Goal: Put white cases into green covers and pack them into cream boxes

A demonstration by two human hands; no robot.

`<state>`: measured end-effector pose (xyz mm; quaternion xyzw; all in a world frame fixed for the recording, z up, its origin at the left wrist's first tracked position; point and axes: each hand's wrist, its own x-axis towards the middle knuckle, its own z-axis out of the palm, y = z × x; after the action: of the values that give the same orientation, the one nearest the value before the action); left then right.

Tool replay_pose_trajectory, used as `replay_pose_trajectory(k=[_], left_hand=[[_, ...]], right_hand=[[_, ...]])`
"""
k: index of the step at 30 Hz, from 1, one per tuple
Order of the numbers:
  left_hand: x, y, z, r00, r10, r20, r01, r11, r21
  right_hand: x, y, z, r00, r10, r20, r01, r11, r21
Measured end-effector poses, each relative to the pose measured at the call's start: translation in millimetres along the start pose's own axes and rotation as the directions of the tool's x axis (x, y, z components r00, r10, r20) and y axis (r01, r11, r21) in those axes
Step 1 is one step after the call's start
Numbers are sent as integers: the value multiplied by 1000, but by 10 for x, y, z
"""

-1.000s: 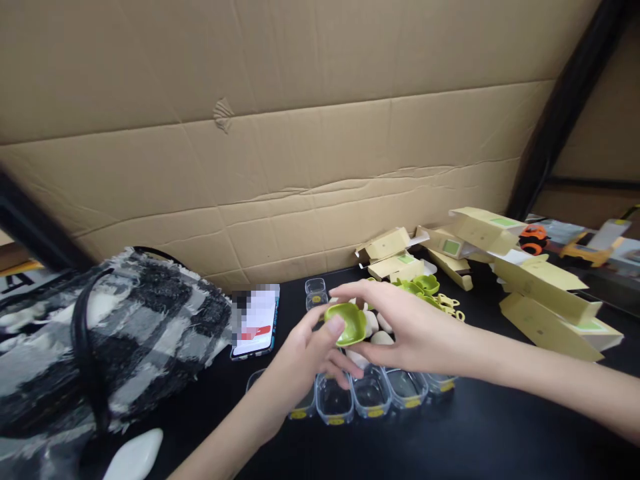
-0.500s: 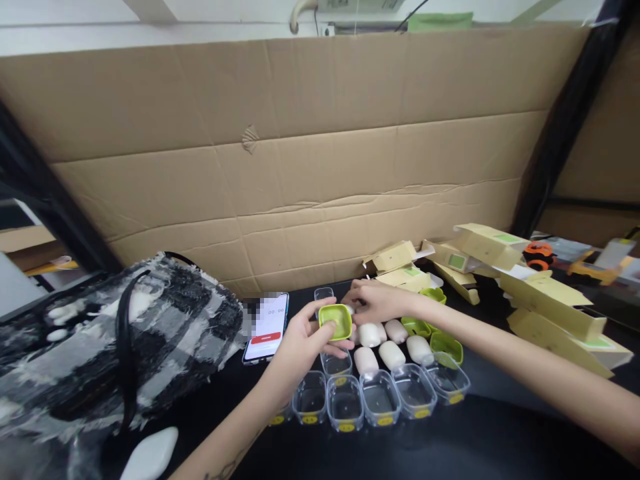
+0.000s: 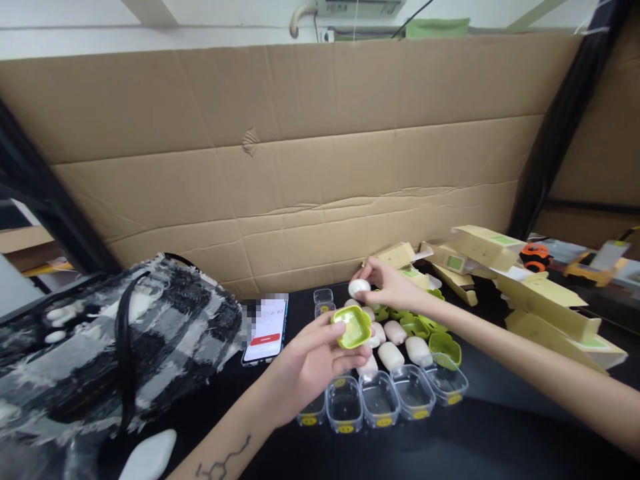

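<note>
My left hand (image 3: 313, 363) grips a small green lid (image 3: 353, 327), held above a row of clear plastic boxes (image 3: 380, 400) on the black table (image 3: 480, 440). My right hand (image 3: 387, 285) is raised just behind it and pinches a small white oval piece (image 3: 359, 288). More white pieces (image 3: 400, 343) and green lids (image 3: 440, 347) lie between the hands and the clear boxes.
A phone (image 3: 266, 321) with a lit screen lies left of the boxes. A black-and-white plaid bag (image 3: 110, 347) fills the left side. Pale yellow cartons (image 3: 540, 293) are scattered at the right. A cardboard wall (image 3: 300, 147) stands behind the table.
The view has tilted up. My right hand picked a white piece from the pile and lifted it. My left hand still holds the green lid, moved slightly right.
</note>
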<state>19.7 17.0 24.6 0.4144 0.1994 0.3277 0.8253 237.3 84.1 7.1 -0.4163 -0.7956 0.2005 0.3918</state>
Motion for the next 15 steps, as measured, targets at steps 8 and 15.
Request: replay_pose_trajectory(k=[8,15], left_hand=[[-19,-273,147,993,-110,40,113,990,-80],[-19,-418,235,988,-150,-30,143,976,-165]], right_hand=[[-756,-467,-57,970,-87,-228,118,985,125],[-1006,-553,136,876,-468,-120,420,861,-287]])
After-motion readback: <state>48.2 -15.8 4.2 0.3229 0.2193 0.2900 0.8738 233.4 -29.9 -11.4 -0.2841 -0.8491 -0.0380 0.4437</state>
